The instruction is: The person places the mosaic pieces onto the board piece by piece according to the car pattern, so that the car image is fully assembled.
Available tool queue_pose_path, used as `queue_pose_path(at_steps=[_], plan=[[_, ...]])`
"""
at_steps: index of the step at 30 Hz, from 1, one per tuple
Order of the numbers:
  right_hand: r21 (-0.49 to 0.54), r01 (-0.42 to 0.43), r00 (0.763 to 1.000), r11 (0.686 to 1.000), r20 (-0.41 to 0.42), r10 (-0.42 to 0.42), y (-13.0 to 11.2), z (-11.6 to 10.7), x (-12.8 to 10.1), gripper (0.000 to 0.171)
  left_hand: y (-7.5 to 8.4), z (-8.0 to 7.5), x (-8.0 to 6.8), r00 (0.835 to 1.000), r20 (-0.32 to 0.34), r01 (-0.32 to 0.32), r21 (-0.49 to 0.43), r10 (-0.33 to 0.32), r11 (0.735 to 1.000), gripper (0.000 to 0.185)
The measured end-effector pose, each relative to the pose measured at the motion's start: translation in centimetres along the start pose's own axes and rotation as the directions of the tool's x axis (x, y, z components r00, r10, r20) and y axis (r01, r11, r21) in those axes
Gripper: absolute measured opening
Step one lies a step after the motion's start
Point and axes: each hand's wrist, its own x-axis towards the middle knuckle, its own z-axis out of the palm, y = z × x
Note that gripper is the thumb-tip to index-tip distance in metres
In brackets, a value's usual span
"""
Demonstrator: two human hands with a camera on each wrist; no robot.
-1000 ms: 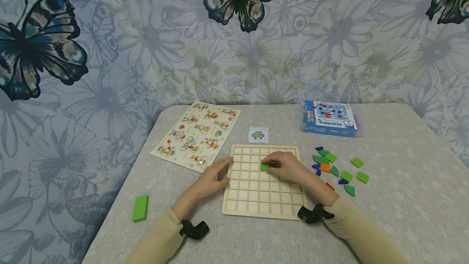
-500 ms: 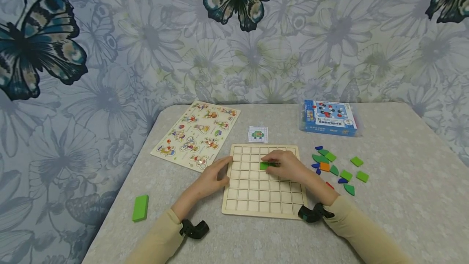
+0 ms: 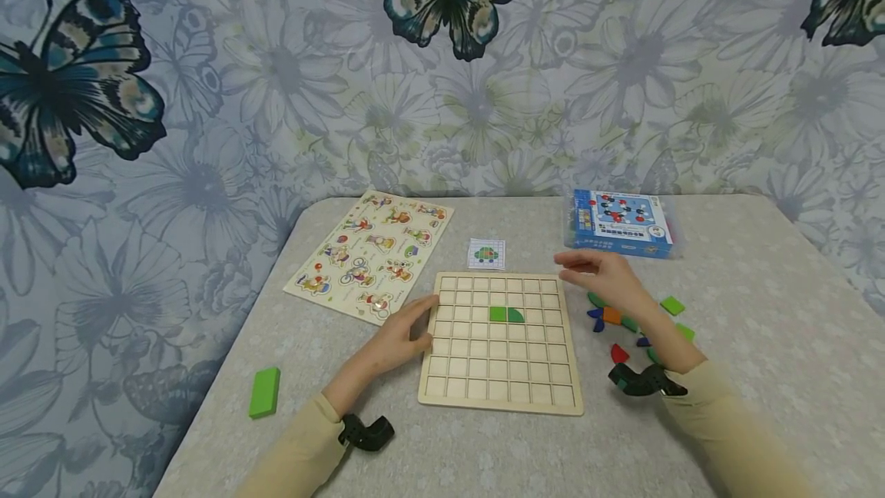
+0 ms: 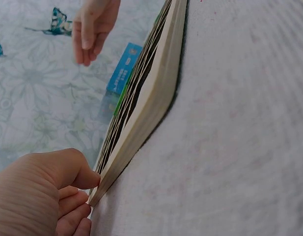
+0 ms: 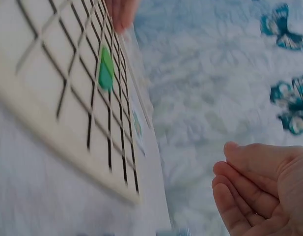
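Observation:
A wooden grid board (image 3: 484, 375) lies on the table, with two green pieces (image 3: 506, 315) set side by side in its cells. My left hand (image 3: 404, 338) rests against the board's left edge (image 4: 141, 118), fingers loosely curled on the rim. My right hand (image 3: 601, 271) hovers empty above the board's far right corner, fingers relaxed (image 5: 249, 191). Just right of it lie several loose coloured pieces (image 3: 611, 315), green, blue, orange and red. The green pieces (image 5: 106, 73) also show in the right wrist view.
A picture puzzle board (image 3: 373, 252) lies at the back left. A small pattern card (image 3: 487, 254) sits behind the grid board. A blue box (image 3: 622, 223) stands at the back right. A green block (image 3: 265, 392) lies near the table's left edge.
My right hand has let go of the green pieces on the board, lifted and moved right toward the loose pieces. The left hand has stayed at the board's edge.

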Motion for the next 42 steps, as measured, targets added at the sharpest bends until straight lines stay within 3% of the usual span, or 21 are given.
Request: queue_pose_path(at_steps=[4, 9, 15, 25, 35, 42], plan=[[-0.051, -0.094, 0.991, 0.994, -0.097, 0.089, 1.6, -2.2, -1.1, 0.04, 0.0, -0.1, 0.0, 1.0, 0.002, 0.003, 0.006, -0.003, 1.0, 0.066], [-0.101, -0.193, 0.966, 0.976, -0.195, 0.171, 2.8, -3.3, -2.3, 0.043, -0.1, -0.3, 0.0, 1.0, 0.001, 0.004, 0.006, -0.004, 1.0, 0.065], [-0.201, -0.239, 0.962, 0.95, -0.186, 0.202, 3.9, -3.3, -3.1, 0.04, -0.1, -0.3, 0.0, 1.0, -0.003, 0.004, 0.009, -0.004, 1.0, 0.065], [-0.38, -0.198, 0.972, 0.904, -0.196, 0.131, 5.7, -2.1, -3.7, 0.03, 0.0, -0.2, 0.0, 1.0, -0.003, -0.005, 0.019, 0.005, 1.0, 0.066], [-0.404, -0.162, 0.973, 0.9, -0.216, 0.079, 6.4, -1.8, -3.5, 0.023, -0.1, 0.0, 0.0, 1.0, -0.001, 0.0, 0.009, 0.0, 1.0, 0.065], [-0.428, -0.162, 0.978, 0.889, -0.192, 0.085, 6.3, -1.8, -3.4, 0.025, -0.2, 0.1, 0.0, 1.0, -0.008, -0.002, 0.02, 0.002, 1.0, 0.065]])
